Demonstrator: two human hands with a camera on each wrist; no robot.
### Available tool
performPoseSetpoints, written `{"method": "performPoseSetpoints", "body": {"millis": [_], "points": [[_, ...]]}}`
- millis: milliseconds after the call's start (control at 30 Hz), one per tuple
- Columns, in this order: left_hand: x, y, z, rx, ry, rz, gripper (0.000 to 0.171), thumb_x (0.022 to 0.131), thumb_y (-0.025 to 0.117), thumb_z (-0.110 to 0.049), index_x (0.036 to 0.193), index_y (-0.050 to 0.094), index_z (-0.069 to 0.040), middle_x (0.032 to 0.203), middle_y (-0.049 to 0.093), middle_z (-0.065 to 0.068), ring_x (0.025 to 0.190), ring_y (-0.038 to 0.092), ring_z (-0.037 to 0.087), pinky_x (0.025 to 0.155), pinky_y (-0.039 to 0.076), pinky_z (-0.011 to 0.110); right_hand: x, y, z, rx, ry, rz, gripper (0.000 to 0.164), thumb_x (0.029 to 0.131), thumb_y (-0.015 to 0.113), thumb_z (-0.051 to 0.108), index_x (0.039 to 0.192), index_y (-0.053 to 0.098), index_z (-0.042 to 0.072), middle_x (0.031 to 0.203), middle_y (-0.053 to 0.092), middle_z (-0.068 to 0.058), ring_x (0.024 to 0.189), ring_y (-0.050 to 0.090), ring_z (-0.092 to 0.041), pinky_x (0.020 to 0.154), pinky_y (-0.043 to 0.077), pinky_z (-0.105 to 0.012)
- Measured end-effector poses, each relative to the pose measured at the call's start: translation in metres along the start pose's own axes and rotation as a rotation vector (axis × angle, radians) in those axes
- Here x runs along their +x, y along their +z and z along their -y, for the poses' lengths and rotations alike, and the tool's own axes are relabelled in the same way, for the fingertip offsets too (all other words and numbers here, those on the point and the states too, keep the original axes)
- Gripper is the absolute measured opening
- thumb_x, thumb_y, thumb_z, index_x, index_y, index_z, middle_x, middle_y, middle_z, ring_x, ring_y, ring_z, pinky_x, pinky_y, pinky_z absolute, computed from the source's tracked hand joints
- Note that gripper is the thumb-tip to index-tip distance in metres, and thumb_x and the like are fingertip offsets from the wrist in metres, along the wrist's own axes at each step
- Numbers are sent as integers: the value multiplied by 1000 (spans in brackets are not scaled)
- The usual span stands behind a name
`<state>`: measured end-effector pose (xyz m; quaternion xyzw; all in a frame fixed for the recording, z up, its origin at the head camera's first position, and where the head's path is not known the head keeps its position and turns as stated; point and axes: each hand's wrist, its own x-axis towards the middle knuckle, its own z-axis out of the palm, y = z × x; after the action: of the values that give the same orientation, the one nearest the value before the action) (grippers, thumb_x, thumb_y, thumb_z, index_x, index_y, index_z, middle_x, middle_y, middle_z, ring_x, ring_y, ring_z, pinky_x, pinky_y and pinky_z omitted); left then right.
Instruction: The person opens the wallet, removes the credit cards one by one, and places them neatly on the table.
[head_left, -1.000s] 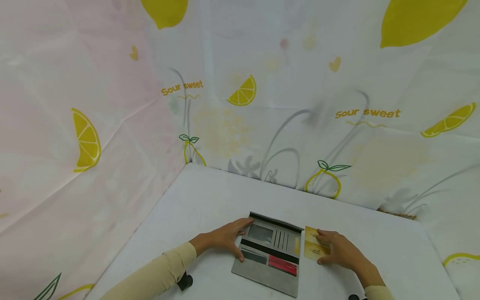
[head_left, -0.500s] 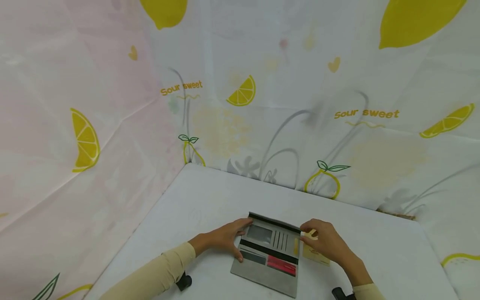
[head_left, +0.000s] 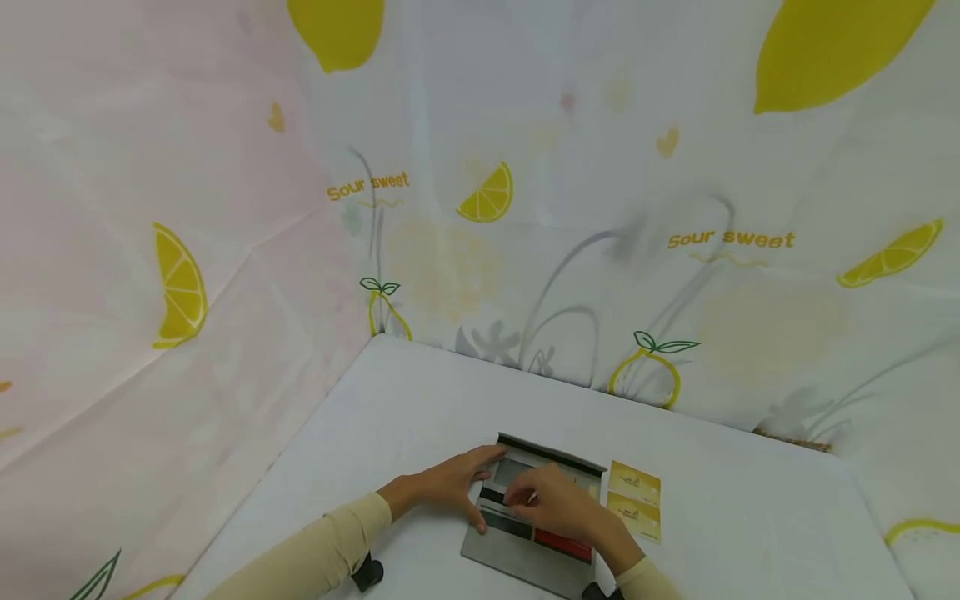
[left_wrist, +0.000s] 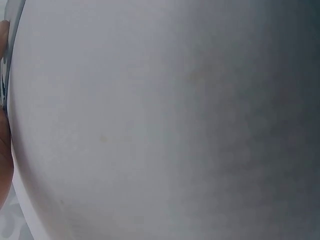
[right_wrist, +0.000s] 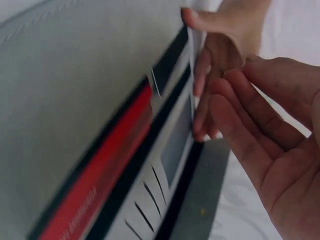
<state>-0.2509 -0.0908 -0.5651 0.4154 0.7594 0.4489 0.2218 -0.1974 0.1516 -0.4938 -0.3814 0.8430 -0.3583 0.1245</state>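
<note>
A long grey wallet (head_left: 517,562) lies spread out on the white table. Its lower panel holds a red card (head_left: 564,546) and a dark card (head_left: 507,524); in the right wrist view, slits and a window pocket (right_wrist: 177,150) show too. My left hand (head_left: 448,485) rests along the wallet's left edge, thumb and fingers spread apart. My right hand (head_left: 561,502) is over the wallet's middle, fingers bent and fingertips near the dark card. Nothing shows between its fingers in the right wrist view. Two gold cards (head_left: 634,515) lie right of the wallet.
The white table (head_left: 405,400) meets a lemon-print sheet (head_left: 465,275) at the back and left. Black wrist straps (head_left: 367,573) show at the sleeves. Mostly bare tabletop (left_wrist: 110,110) fills the left wrist view.
My right hand has moved left, from over the gold cards to the wallet's right edge, then across to its middle, uncovering both gold cards. My left hand keeps its place.
</note>
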Motion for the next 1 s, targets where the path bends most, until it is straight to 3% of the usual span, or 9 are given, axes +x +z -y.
{"method": "performPoseSetpoints", "body": {"millis": [300, 767, 1000], "points": [[0, 2, 0, -3, 14, 0, 120, 65, 91, -18, 154, 13, -1, 158, 18, 15, 145, 23, 26, 109, 37, 21, 16, 24, -5, -30, -1, 54, 8, 89, 69, 6, 95, 75, 8, 87, 70, 8, 76, 60, 5, 66, 54, -13], [-1, 1, 0, -17, 27, 8, 120, 65, 91, -17, 154, 12, -2, 159, 18, 14, 145, 23, 26, 109, 36, 22, 22, 26, -6, -52, 97, 45, 13, 89, 66, 2, 88, 75, 11, 82, 69, 10, 71, 58, 3, 62, 53, -17], [-2, 0, -2, -24, 11, -1, 120, 65, 91, -15, 154, 13, -2, 159, 19, 14, 144, 24, 26, 109, 36, 21, 28, 29, 1, -131, 117, 32, 14, 85, 66, 0, 76, 70, 10, 66, 58, 14, 55, 48, 3, 51, 46, -15]]}}
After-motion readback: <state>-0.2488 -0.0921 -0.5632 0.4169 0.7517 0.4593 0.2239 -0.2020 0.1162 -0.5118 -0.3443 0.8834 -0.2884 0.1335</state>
